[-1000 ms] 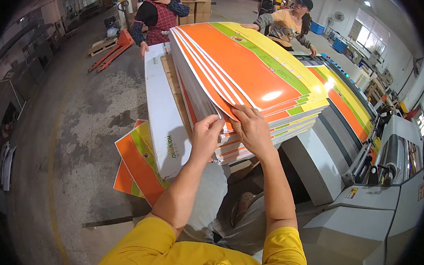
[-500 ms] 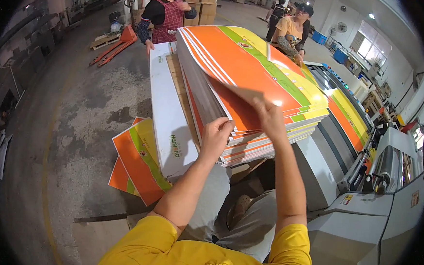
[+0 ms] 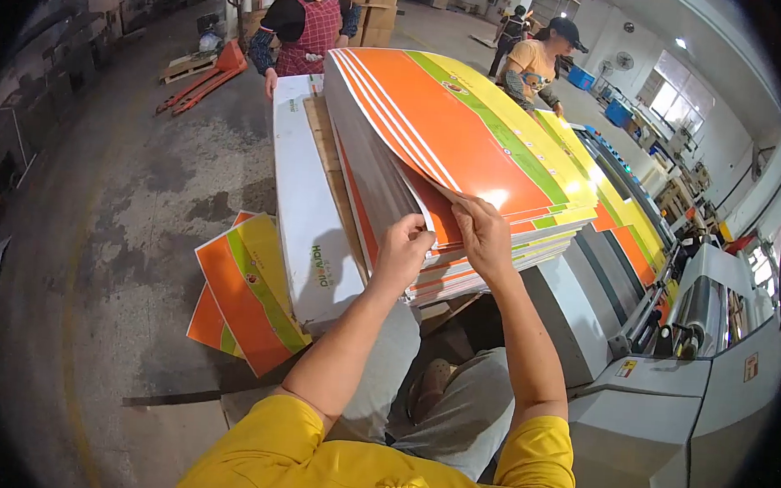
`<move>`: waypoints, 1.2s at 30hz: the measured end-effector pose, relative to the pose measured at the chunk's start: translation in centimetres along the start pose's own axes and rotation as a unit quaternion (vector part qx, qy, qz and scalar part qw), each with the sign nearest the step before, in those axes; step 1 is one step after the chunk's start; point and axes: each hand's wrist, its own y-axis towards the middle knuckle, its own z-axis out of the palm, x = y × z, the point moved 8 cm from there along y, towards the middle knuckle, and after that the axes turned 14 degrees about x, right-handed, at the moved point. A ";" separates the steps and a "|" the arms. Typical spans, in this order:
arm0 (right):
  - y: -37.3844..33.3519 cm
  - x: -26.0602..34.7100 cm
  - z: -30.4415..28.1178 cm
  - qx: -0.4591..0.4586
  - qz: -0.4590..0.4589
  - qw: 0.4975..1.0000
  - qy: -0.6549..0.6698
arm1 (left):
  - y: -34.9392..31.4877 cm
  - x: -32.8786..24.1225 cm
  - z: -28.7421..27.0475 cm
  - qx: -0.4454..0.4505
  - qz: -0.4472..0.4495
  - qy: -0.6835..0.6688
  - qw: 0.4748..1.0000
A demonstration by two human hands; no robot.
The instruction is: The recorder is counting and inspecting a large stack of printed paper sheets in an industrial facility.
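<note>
A tall stack of large printed sheets, glossy orange, green and yellow, stands in front of me. At its near left corner my left hand is closed, thumb and fingers pinching sheet edges. My right hand grips the near edge of the top sheet, thumb above and fingers mostly hidden beneath. That corner of the sheet is lifted and curled, and the orange face of a sheet below shows in the gap. How many sheets each hand has hold of, I cannot tell.
A white board lies along the stack's left side. Loose printed sheets lie low at left. A grey machine with rollers stands close at right, sheets on its bed. A person in a checked apron and one in a cap stand beyond.
My right hand has moved slightly left and down, lowering the lifted sheet edge. On the right, a sheet near the capped person has shifted off the stack toward the machine; that person has turned right.
</note>
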 end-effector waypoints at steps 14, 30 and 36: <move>-0.9 0.9 0.2 -0.023 -0.120 0.980 -0.159 | -0.2 -1.3 0.1 -0.014 0.012 -0.003 1.000; -0.8 0.3 0.5 0.032 -0.034 0.996 -0.069 | 0.1 -0.4 0.0 -0.010 0.006 0.062 0.998; -0.8 -0.4 0.9 0.042 -0.023 0.994 -0.094 | 0.3 0.2 0.0 -0.010 0.030 0.054 0.998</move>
